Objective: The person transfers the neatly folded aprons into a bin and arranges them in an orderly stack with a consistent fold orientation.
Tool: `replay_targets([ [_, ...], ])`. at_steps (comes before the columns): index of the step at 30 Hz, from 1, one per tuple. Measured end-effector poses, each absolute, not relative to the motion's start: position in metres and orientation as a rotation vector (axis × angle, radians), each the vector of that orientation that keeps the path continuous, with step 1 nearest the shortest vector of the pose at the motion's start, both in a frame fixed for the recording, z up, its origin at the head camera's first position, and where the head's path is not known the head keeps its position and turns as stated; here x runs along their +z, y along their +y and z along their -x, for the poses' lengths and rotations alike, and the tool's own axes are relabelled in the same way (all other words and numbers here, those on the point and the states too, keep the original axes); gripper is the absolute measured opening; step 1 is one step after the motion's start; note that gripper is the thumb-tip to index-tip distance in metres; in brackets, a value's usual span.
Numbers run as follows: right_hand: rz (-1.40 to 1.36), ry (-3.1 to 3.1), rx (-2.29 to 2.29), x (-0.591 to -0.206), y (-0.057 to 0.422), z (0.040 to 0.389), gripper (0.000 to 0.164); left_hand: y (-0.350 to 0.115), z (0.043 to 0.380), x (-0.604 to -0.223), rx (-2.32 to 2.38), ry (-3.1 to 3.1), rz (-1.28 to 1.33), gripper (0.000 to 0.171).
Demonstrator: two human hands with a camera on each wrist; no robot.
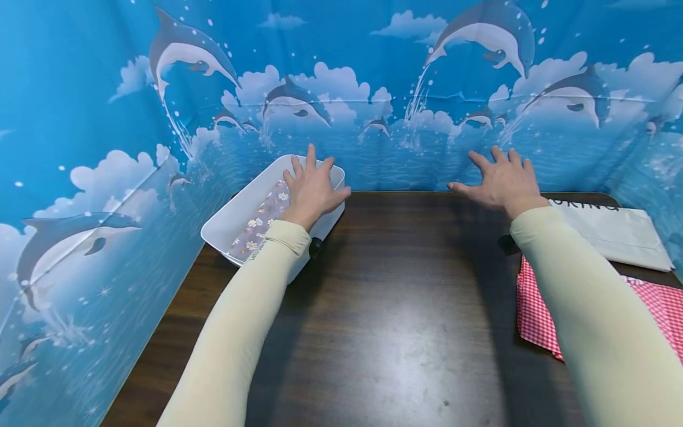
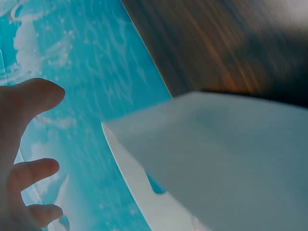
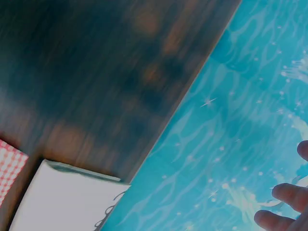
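Observation:
My left hand (image 1: 312, 191) is spread over a white plastic bin (image 1: 226, 228) at the back left, fingers apart and holding nothing. Inside the bin lies a mauve cloth with a daisy print (image 1: 267, 216). In the left wrist view the bin's wall (image 2: 231, 154) fills the lower right, beside the hand's fingers (image 2: 41, 94). My right hand (image 1: 504, 181) hovers near the table's back edge with fingers spread and nothing in them. Nearest to it is a folded white cloth with black lettering (image 1: 613, 231); a red-and-white checked cloth (image 1: 539, 311) lies under the right forearm.
A dark wooden table (image 1: 395, 296) spans the area between the arms. Blue curtains with a dolphin print (image 1: 352, 142) hang along its back and sides. In the right wrist view the white cloth (image 3: 67, 202) reaches the table's back edge.

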State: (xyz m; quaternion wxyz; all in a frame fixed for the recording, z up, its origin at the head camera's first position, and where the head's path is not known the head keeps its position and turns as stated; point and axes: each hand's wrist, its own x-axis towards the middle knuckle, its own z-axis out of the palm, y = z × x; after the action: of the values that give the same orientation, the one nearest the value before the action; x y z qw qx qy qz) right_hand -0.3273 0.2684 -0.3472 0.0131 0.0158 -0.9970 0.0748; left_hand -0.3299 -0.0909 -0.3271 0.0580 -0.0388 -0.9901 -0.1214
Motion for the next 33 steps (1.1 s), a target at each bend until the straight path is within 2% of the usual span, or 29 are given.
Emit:
replay_targets([
  [8,-0.050,-3.103,0.211,-0.356,0.285,0.317,0.102,-0.070,0.325,-0.335,-0.301,-2.992,0.214,0.078],
  [19,0.092,-3.091,0.200,-0.369,0.326,0.296,0.100,-0.036,0.317,-0.345,-0.282,-2.987,0.352,0.078],
  [33,0.315,-3.189,0.216,-0.410,0.362,0.282,0.095,-0.013,0.312,-0.369,-0.182,-3.033,0.450,0.076],
])
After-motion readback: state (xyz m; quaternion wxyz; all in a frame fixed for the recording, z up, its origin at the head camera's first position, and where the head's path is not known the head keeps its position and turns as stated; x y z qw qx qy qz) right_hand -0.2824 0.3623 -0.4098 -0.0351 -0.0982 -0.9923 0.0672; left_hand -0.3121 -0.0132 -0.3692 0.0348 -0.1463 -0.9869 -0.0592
